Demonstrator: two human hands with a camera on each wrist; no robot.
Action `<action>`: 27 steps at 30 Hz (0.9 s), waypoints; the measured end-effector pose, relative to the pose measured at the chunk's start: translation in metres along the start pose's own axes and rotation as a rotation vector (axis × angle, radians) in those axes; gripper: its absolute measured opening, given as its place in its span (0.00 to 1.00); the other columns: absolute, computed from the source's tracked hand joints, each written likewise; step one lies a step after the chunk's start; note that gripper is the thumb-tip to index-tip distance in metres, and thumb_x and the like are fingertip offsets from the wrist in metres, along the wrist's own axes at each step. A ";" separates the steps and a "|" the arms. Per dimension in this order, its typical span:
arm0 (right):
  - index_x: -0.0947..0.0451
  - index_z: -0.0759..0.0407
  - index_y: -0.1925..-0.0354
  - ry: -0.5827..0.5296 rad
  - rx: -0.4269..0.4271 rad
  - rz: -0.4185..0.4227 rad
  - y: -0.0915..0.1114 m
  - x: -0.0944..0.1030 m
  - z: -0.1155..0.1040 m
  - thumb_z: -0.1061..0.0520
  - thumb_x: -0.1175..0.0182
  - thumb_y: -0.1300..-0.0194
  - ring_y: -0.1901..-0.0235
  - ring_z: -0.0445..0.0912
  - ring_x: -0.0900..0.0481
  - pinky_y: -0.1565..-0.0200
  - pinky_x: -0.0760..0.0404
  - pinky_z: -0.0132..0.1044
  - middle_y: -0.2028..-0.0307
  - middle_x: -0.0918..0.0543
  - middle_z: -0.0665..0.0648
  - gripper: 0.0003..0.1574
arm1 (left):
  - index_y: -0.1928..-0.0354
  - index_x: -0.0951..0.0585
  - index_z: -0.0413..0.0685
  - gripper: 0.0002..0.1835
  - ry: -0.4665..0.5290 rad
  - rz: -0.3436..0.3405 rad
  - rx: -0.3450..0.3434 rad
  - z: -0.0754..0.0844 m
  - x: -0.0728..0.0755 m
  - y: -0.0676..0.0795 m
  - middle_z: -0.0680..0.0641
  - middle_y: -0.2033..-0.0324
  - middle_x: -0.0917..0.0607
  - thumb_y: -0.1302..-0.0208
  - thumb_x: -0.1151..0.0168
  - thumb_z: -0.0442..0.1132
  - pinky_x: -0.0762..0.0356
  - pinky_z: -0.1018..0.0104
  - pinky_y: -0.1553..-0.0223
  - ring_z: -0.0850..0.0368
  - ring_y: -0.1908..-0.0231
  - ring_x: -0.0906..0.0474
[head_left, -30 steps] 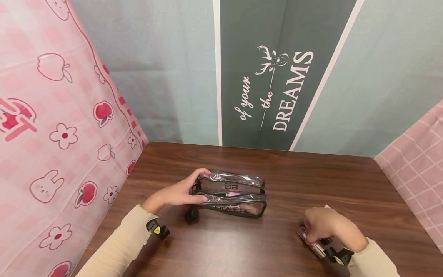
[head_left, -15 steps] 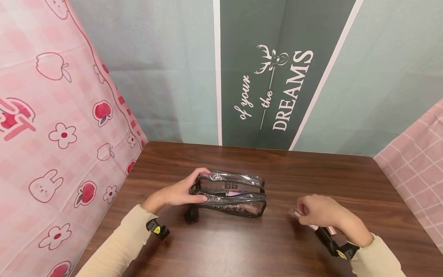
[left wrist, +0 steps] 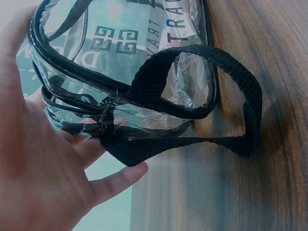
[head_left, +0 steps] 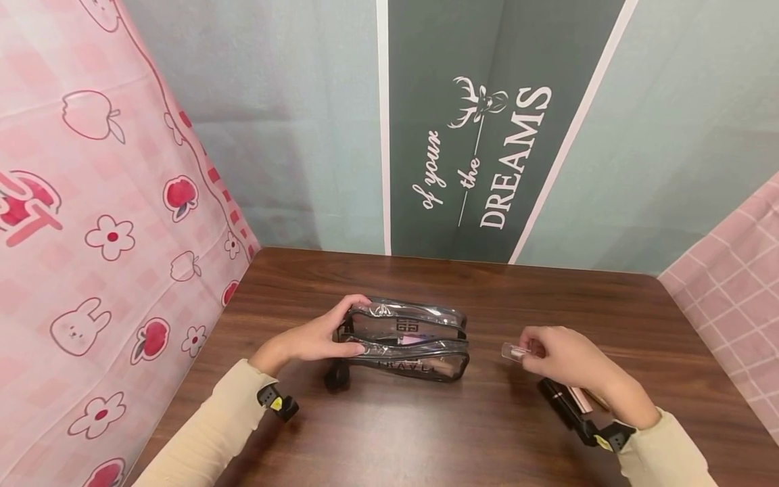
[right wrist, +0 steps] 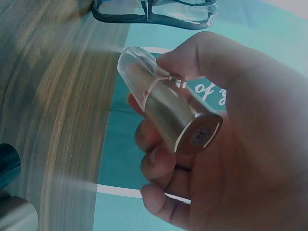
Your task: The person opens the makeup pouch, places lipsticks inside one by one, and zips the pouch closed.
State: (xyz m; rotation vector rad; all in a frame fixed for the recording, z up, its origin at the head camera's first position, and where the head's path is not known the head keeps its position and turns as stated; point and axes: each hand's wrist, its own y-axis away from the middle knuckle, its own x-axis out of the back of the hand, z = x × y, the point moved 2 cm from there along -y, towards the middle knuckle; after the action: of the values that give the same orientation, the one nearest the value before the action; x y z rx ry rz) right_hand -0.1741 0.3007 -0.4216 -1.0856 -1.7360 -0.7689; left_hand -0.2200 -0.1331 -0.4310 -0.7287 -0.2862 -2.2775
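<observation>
A clear zip pouch (head_left: 447,349) with black piping stands on the table, its top unzipped and a pinkish item inside. My left hand (head_left: 322,338) grips its left end, thumb on the near side and fingers over the far side. From that end hangs a black strap loop (left wrist: 252,94). Off to the pouch's right, my right hand (head_left: 566,358) holds a small cosmetic tube (right wrist: 171,113) between thumb and fingers. It has a clear domed cap, a metallic body and a round label on its base. The capped end points left toward the pouch.
Below my right wrist lie a black tube (head_left: 558,400) and a pink-gold tube (head_left: 581,400), side by side on the wooden table (head_left: 389,433). A printed cloth backdrop (head_left: 316,135) rises behind the table's far edge, with pink cloth (head_left: 122,284) along the left.
My right hand has lifted the cosmetic tube from beside the other tubes and moved away from me, slightly left. The left hand and pouch have stayed put.
</observation>
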 end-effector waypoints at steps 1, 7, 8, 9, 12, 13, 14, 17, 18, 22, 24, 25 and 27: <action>0.22 0.47 0.68 -0.010 0.002 0.001 0.000 0.001 0.001 0.56 0.35 0.43 0.82 0.34 0.37 0.78 0.36 0.32 0.81 0.30 0.40 0.05 | 0.28 0.44 0.58 0.40 0.000 0.000 0.001 0.000 0.000 0.000 0.47 0.31 0.38 0.34 0.31 0.45 0.42 0.43 0.31 0.50 0.30 0.41; 0.20 0.50 0.65 -0.095 0.013 0.015 -0.002 0.005 0.003 0.59 0.31 0.40 0.79 0.36 0.33 0.77 0.32 0.32 0.77 0.27 0.43 0.06 | 0.28 0.45 0.59 0.40 -0.008 0.000 0.007 0.000 0.000 0.000 0.47 0.30 0.38 0.33 0.31 0.46 0.43 0.43 0.31 0.50 0.29 0.42; 0.20 0.50 0.65 -0.097 0.015 0.020 -0.003 0.005 0.004 0.59 0.31 0.39 0.77 0.36 0.33 0.76 0.31 0.32 0.76 0.26 0.43 0.07 | 0.28 0.45 0.59 0.40 -0.006 0.000 0.006 0.000 0.000 0.000 0.47 0.31 0.38 0.33 0.31 0.46 0.43 0.43 0.31 0.49 0.29 0.42; 0.19 0.51 0.65 -0.096 0.016 0.032 -0.003 0.005 0.004 0.59 0.30 0.40 0.77 0.36 0.32 0.75 0.30 0.32 0.75 0.25 0.44 0.07 | 0.28 0.44 0.58 0.40 -0.004 0.000 0.005 0.000 0.000 0.000 0.47 0.31 0.38 0.33 0.31 0.46 0.42 0.43 0.31 0.49 0.29 0.41; 0.18 0.53 0.64 -0.092 0.019 0.076 -0.004 0.006 0.004 0.59 0.28 0.41 0.74 0.37 0.31 0.73 0.28 0.33 0.72 0.24 0.44 0.08 | 0.28 0.44 0.58 0.40 0.000 0.000 0.004 0.000 0.000 0.000 0.47 0.31 0.37 0.34 0.30 0.46 0.42 0.43 0.31 0.50 0.30 0.41; 0.18 0.54 0.64 -0.092 0.019 0.092 -0.004 0.007 0.004 0.60 0.28 0.42 0.74 0.37 0.31 0.73 0.28 0.33 0.72 0.24 0.45 0.08 | 0.28 0.44 0.58 0.40 0.002 0.000 0.004 0.000 -0.001 0.000 0.47 0.31 0.37 0.34 0.30 0.46 0.42 0.43 0.32 0.50 0.30 0.41; 0.18 0.54 0.64 -0.094 0.016 0.109 -0.004 0.007 0.005 0.60 0.29 0.42 0.74 0.37 0.30 0.72 0.28 0.33 0.72 0.24 0.45 0.08 | 0.28 0.44 0.58 0.40 0.001 0.000 0.006 0.000 -0.001 0.000 0.47 0.31 0.37 0.34 0.30 0.46 0.42 0.43 0.32 0.50 0.30 0.41; 0.19 0.55 0.64 -0.100 -0.001 0.149 -0.004 0.008 0.005 0.62 0.29 0.43 0.75 0.38 0.30 0.73 0.28 0.33 0.73 0.24 0.46 0.09 | 0.28 0.44 0.59 0.40 -0.001 -0.002 0.007 -0.001 0.000 0.000 0.47 0.31 0.38 0.34 0.31 0.47 0.42 0.43 0.32 0.50 0.30 0.41; 0.20 0.56 0.64 -0.100 -0.004 0.157 -0.004 0.009 0.006 0.62 0.30 0.44 0.75 0.38 0.30 0.73 0.28 0.33 0.73 0.24 0.46 0.09 | 0.28 0.44 0.59 0.40 -0.001 -0.002 0.007 -0.001 0.000 0.000 0.47 0.31 0.38 0.34 0.31 0.47 0.42 0.43 0.32 0.50 0.30 0.41; 0.20 0.55 0.64 -0.089 -0.011 0.179 -0.005 0.010 0.006 0.62 0.30 0.44 0.75 0.39 0.30 0.72 0.28 0.33 0.73 0.24 0.47 0.09 | 0.28 0.44 0.59 0.40 -0.003 -0.001 0.004 0.000 0.000 0.001 0.48 0.31 0.38 0.34 0.31 0.47 0.42 0.43 0.32 0.50 0.30 0.41; 0.21 0.55 0.64 -0.082 -0.008 0.195 -0.005 0.011 0.007 0.62 0.30 0.44 0.74 0.39 0.30 0.72 0.28 0.34 0.72 0.24 0.47 0.10 | 0.28 0.44 0.59 0.40 -0.003 0.001 0.002 0.000 0.000 0.000 0.47 0.31 0.37 0.34 0.31 0.46 0.42 0.43 0.32 0.50 0.30 0.41; 0.21 0.55 0.64 -0.079 -0.004 0.206 -0.005 0.011 0.007 0.62 0.30 0.44 0.74 0.39 0.31 0.72 0.28 0.34 0.72 0.24 0.47 0.10 | 0.28 0.44 0.59 0.40 -0.003 0.001 0.001 0.000 0.000 0.000 0.47 0.31 0.37 0.34 0.31 0.46 0.42 0.43 0.32 0.50 0.30 0.41; 0.21 0.54 0.64 -0.073 0.007 0.235 -0.005 0.011 0.007 0.62 0.29 0.45 0.73 0.40 0.31 0.71 0.29 0.34 0.71 0.25 0.47 0.11 | 0.28 0.44 0.59 0.40 -0.001 0.003 0.001 0.000 0.000 0.000 0.47 0.31 0.37 0.34 0.30 0.46 0.41 0.43 0.32 0.50 0.31 0.40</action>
State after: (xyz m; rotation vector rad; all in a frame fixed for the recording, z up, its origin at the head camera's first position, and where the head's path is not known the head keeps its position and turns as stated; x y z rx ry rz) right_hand -0.1833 0.3082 -0.4142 -1.2995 -1.6330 -0.5823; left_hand -0.2199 -0.1335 -0.4314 -0.7299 -0.2864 -2.2746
